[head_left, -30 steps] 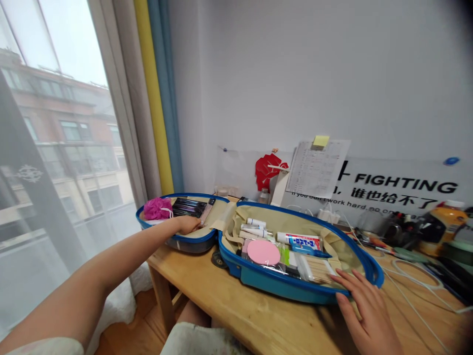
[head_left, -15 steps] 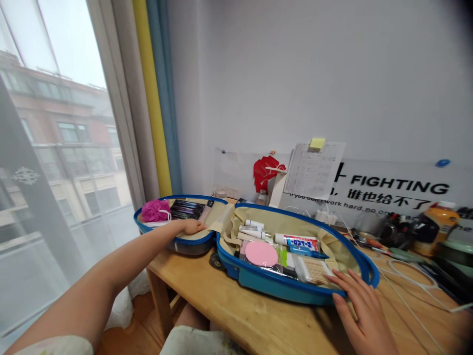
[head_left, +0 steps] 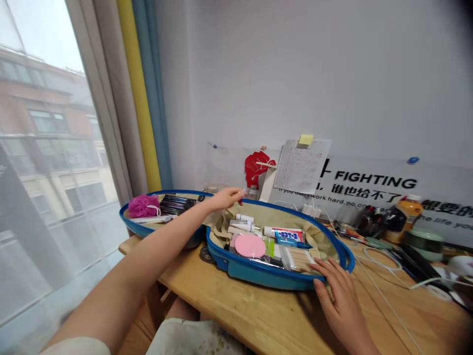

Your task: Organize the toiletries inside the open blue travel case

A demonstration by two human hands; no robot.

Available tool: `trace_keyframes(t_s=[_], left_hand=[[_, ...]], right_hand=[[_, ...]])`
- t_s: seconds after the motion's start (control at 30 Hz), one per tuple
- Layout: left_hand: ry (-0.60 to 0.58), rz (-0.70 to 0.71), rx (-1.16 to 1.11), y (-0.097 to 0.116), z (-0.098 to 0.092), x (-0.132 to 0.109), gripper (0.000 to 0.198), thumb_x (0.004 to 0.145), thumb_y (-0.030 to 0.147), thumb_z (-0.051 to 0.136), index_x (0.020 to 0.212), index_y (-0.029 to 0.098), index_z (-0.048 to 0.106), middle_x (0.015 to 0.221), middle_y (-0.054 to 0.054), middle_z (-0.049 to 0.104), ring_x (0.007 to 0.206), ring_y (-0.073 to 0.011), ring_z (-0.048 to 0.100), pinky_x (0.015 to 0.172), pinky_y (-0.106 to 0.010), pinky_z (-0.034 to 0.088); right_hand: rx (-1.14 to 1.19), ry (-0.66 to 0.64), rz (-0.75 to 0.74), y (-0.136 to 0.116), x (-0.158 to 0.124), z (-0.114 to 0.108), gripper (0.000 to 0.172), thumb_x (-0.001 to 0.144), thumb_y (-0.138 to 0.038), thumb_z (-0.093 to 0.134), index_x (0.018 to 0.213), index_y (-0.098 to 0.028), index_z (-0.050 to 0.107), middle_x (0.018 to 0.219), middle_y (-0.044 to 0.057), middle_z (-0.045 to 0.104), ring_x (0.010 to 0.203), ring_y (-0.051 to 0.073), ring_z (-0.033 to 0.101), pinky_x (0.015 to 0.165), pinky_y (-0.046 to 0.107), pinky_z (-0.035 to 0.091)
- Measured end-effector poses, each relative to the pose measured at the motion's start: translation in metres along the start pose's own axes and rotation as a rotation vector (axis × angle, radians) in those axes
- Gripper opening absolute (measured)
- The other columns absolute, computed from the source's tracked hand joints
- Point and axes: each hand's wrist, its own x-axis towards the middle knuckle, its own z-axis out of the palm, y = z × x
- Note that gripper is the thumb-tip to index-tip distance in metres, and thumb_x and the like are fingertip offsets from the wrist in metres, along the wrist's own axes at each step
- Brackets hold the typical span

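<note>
A blue-rimmed case (head_left: 273,279) lies unfolded on the desk, its two halves joined in the middle. My left hand (head_left: 226,198) is above the case's back rim near the hinge, fingers drawn together at the tips; what they hold, if anything, I cannot make out. My right hand (head_left: 338,291) rests on the front right rim, fingers stretched and apart. Close to it is a clear pack of cotton swabs (head_left: 298,259). The right half also contains a toothpaste tube (head_left: 286,234), a pink oval pad (head_left: 250,245) and small white-capped tubes (head_left: 242,225). A purple bath puff (head_left: 143,205) sits in the left half.
Behind the case stand a small clear bottle (head_left: 253,192) and a red paper cutout (head_left: 258,167). White cables (head_left: 380,260), an orange-labelled bottle (head_left: 404,217) and a green container (head_left: 424,242) crowd the desk's right side. A curtained window is at the left.
My left hand has lifted from the left half's front edge and moved right and back, over the rear rim. My right hand stays on the rim. The view has shifted right.
</note>
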Motion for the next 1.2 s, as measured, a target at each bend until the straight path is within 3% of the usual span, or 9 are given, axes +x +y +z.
trace_keyframes(t_s=[0.1,0.17,0.33,0.43,0.6,0.73,0.97,1.2], left_hand=[[-0.107,0.010,-0.018,0.022,0.053,0.016,0.032,0.088,0.037,0.046,0.113,0.017,0.051,0.082,0.000,0.068,0.040,-0.0035,0.033,0.043,-0.018,0.033],[-0.169,0.008,0.100,0.028,0.082,0.024,0.028,0.090,0.032,0.043,0.114,0.018,0.048,0.087,0.000,0.070,0.042,-0.0040,0.038,0.045,-0.018,0.037],[-0.273,0.025,0.428,0.028,0.119,0.037,0.020,0.086,0.027,0.052,0.104,0.020,0.057,0.094,0.001,0.069,0.063,-0.0090,0.057,0.059,-0.020,0.046],[-0.293,0.035,0.544,0.022,0.128,0.037,0.017,0.080,0.026,0.060,0.097,0.022,0.061,0.099,0.000,0.068,0.085,-0.0152,0.062,0.071,-0.023,0.046],[-0.321,0.058,0.705,0.019,0.138,0.031,0.027,0.085,0.033,0.055,0.111,0.028,0.058,0.115,-0.002,0.064,0.104,-0.0206,0.058,0.082,-0.029,0.045],[-0.367,0.069,0.786,0.022,0.143,0.030,0.026,0.086,0.033,0.052,0.111,0.030,0.061,0.116,-0.003,0.065,0.106,-0.0222,0.058,0.083,-0.030,0.045],[-0.434,0.058,0.816,0.016,0.148,0.037,0.022,0.079,0.025,0.059,0.097,0.033,0.070,0.110,0.002,0.069,0.098,-0.0194,0.061,0.074,-0.023,0.044],[-0.450,0.044,0.770,0.013,0.146,0.037,0.025,0.081,0.028,0.056,0.100,0.037,0.070,0.111,0.006,0.069,0.099,-0.0176,0.061,0.072,-0.021,0.044]], right_hand=[[0.015,-0.018,0.023,0.000,-0.001,0.000,0.031,0.091,-0.039,0.038,0.110,-0.024,0.057,0.113,0.008,0.064,0.117,0.029,0.051,0.094,0.053,0.039],[0.026,-0.045,0.044,0.000,-0.001,-0.001,0.032,0.091,-0.040,0.038,0.111,-0.024,0.057,0.114,0.008,0.063,0.119,0.029,0.050,0.096,0.054,0.038],[0.062,-0.081,0.090,0.000,-0.001,-0.001,0.033,0.090,-0.041,0.040,0.112,-0.025,0.058,0.116,0.007,0.063,0.120,0.029,0.049,0.098,0.054,0.037],[0.075,-0.072,0.097,-0.001,-0.002,-0.001,0.032,0.090,-0.041,0.040,0.111,-0.025,0.059,0.116,0.007,0.063,0.120,0.029,0.049,0.098,0.054,0.037],[0.091,-0.066,0.114,-0.002,-0.003,-0.001,0.031,0.090,-0.041,0.041,0.110,-0.025,0.059,0.115,0.006,0.064,0.120,0.028,0.049,0.100,0.054,0.035],[0.090,-0.080,0.131,-0.002,-0.003,-0.001,0.034,0.090,-0.043,0.040,0.110,-0.025,0.060,0.116,0.007,0.063,0.122,0.028,0.048,0.101,0.054,0.035],[0.086,-0.096,0.117,-0.003,-0.002,-0.003,0.032,0.090,-0.041,0.041,0.113,-0.025,0.058,0.118,0.006,0.063,0.122,0.028,0.047,0.101,0.055,0.034],[0.087,-0.073,0.110,-0.004,-0.002,-0.003,0.030,0.090,-0.040,0.041,0.111,-0.026,0.058,0.117,0.006,0.063,0.121,0.028,0.048,0.100,0.054,0.035]])
